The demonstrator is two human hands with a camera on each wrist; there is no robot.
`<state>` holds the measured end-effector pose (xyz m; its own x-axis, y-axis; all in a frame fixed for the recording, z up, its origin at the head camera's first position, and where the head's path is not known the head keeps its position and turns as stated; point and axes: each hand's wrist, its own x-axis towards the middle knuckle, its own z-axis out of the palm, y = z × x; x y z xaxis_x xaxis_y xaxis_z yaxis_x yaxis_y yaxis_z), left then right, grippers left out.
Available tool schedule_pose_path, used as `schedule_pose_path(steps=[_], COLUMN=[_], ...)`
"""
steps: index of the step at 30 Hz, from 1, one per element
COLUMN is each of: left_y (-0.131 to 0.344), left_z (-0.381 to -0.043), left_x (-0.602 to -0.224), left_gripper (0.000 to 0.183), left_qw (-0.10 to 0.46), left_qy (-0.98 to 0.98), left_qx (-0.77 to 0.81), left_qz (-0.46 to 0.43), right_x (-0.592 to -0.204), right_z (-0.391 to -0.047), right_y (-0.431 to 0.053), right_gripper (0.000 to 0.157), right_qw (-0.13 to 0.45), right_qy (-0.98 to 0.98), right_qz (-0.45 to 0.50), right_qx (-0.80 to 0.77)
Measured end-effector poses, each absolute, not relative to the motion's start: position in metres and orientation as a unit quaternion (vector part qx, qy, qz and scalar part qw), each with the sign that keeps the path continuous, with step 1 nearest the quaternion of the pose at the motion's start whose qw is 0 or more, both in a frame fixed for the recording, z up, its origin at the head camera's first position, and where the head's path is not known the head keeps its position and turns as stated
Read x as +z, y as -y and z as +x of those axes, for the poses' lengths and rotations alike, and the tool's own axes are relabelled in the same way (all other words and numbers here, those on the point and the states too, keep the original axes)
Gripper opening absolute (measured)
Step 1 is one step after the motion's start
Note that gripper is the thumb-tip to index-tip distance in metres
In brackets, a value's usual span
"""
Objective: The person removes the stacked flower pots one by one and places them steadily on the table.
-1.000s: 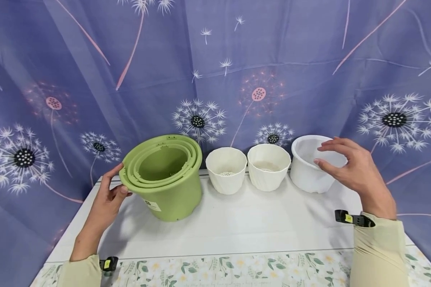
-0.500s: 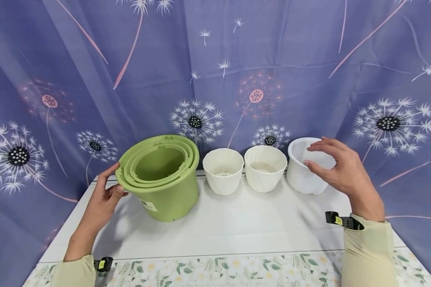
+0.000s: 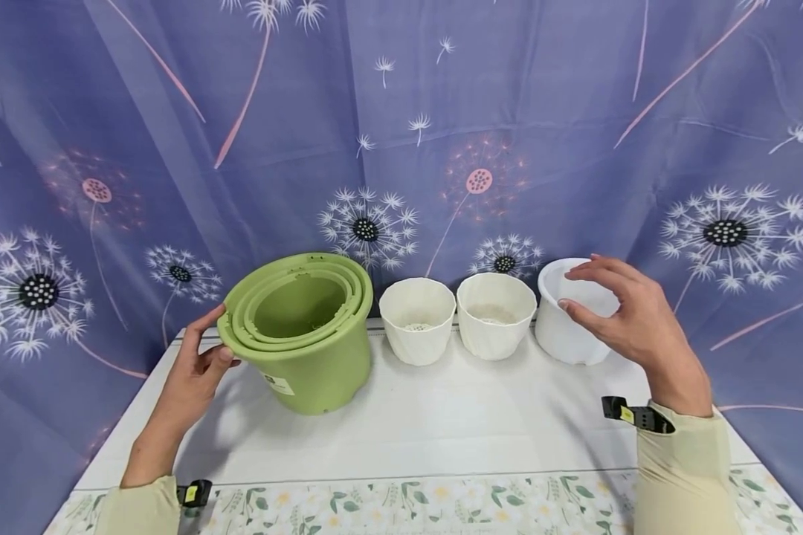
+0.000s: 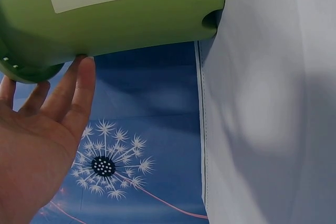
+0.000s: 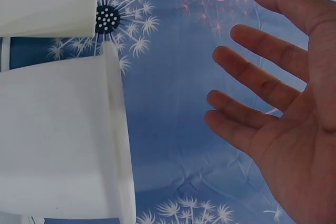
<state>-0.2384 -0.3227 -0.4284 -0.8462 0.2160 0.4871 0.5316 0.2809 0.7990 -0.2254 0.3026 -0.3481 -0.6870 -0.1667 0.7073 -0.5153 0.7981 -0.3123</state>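
The left hand (image 3: pixel 190 383) loosely touched green pots (image 3: pixel 324 375) (probably light, stiff, best held by rim (image 3: pixel 297 353)); right hand (image 3: pixel 636 323) hung relaxed, empty.

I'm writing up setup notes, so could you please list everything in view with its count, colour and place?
green pots: three rims visible, green, nested at the left
label: one, whitish, on the green pots' outer wall
small pots: two, cream, side by side in the middle
white pot: one, white, right of the small pots
table cover: one, white with a flowered near strip, under the pots
curtain: one, blue-purple with dandelions, behind
wrist straps: two, black, one per wrist
sleeves: two, pale cream, on the forearms
left hand: one, touching the green pots' rim
right hand: one, beside the white pot, apart from it
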Motion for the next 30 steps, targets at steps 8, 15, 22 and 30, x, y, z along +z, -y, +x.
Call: schedule_pose_path(steps=[8, 15, 22, 30], left_y=[0.324, 0.325, 0.327, 0.324], left_z=[-0.239, -0.238, -0.237, -0.242], left_x=[-0.429, -0.427, -0.426, -0.428], left_gripper=[0.066, 0.066, 0.066, 0.066], left_qw=[0.131, 0.133, 0.129, 0.122], left_qy=[0.779, 0.781, 0.77, 0.755], left_qx=[-0.564, -0.56, -0.574, -0.595], left_qz=[-0.241, -0.242, -0.246, -0.247], right_x=[-0.346, -0.343, -0.341, -0.338], right_z=[-0.226, -0.225, -0.227, -0.23], right_y=[-0.291, -0.282, -0.271, -0.263], right_gripper=[0.042, 0.043, 0.04, 0.039], right_qw=[0.345, 0.341, 0.344, 0.344], right_qy=[0.88, 0.878, 0.87, 0.867], right_qz=[0.206, 0.222, 0.253, 0.263], right_qx=[0.254, 0.25, 0.247, 0.247])
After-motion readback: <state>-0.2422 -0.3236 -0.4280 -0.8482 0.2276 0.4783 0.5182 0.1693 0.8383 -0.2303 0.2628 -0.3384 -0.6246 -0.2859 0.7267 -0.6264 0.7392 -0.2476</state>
